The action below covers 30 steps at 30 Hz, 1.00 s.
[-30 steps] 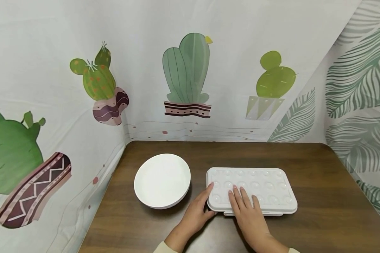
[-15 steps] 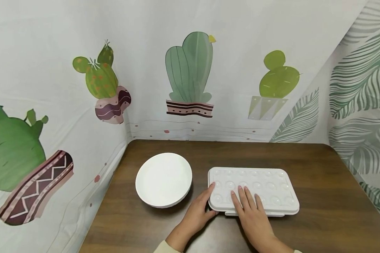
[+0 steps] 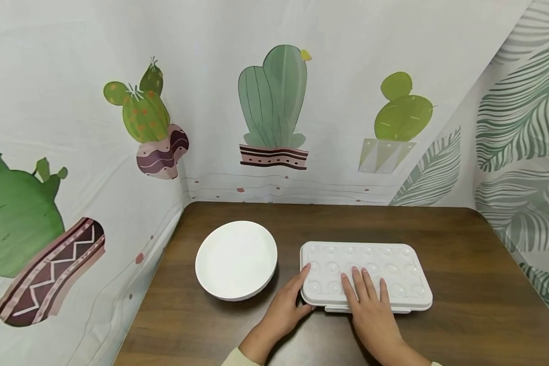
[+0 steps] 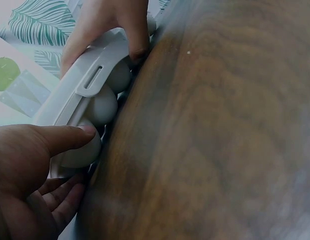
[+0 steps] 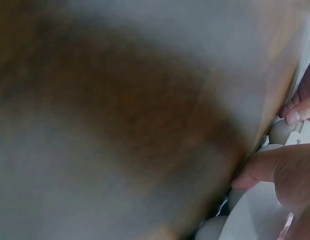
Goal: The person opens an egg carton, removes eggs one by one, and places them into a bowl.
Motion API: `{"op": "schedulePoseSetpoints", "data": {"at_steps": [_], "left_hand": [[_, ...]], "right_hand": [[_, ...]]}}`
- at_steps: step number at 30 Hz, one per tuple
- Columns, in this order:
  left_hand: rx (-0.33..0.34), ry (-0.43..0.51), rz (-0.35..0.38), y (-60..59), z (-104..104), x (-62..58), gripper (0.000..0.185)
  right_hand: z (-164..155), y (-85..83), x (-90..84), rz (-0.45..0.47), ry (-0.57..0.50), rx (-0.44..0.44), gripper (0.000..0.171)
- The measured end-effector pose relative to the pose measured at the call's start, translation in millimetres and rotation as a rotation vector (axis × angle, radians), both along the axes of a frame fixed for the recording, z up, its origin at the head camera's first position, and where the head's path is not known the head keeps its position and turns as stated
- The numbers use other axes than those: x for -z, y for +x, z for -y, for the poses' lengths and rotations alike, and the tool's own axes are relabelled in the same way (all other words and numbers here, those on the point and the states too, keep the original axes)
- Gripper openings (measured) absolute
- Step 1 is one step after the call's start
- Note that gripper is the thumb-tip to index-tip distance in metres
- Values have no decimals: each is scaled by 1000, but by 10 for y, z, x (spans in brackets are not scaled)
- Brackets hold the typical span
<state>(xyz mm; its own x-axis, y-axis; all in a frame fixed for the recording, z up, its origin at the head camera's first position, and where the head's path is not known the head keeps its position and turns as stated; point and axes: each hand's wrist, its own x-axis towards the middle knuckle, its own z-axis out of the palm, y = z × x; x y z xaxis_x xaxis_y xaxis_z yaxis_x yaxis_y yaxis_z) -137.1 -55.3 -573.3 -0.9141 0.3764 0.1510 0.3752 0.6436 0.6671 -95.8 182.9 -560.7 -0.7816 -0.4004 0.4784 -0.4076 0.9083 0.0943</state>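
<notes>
A: Nearest the desk's (image 3: 462,305) front edge, 2 hands work 1 closed white egg box (image 3: 393,264). What's the grip?

B: The left hand (image 3: 285,307) curls around the box's left end, thumb under the rim. The right hand (image 3: 370,310) lies flat on the lid, fingers straight, thumb at the front latch (image 4: 92,80).

A: Any risk?

B: Likely: a lid that springs open could jolt the eggs (image 4: 102,102). 3 show. Behind, to the left, 1 white bowl (image 3: 236,260).
</notes>
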Motion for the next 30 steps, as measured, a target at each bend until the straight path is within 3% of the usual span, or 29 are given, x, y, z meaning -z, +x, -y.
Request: {"op": "schedulePoseSetpoints", "data": {"at_steps": [5,11,19,30], "left_hand": [[2,3,-4,2,2,-5,101],[2,10,6,5,3,0,101],[3,21,19,14,4,17,101],[-6,8,34,10,9,-10,101]], "right_hand": [[-52,1,-1,36,-2,27,75],[-113,5,0,44,3,43,81],[-196,31,-16,125,1,81,99],[-250,27,-7,95,9,74,96]]}}
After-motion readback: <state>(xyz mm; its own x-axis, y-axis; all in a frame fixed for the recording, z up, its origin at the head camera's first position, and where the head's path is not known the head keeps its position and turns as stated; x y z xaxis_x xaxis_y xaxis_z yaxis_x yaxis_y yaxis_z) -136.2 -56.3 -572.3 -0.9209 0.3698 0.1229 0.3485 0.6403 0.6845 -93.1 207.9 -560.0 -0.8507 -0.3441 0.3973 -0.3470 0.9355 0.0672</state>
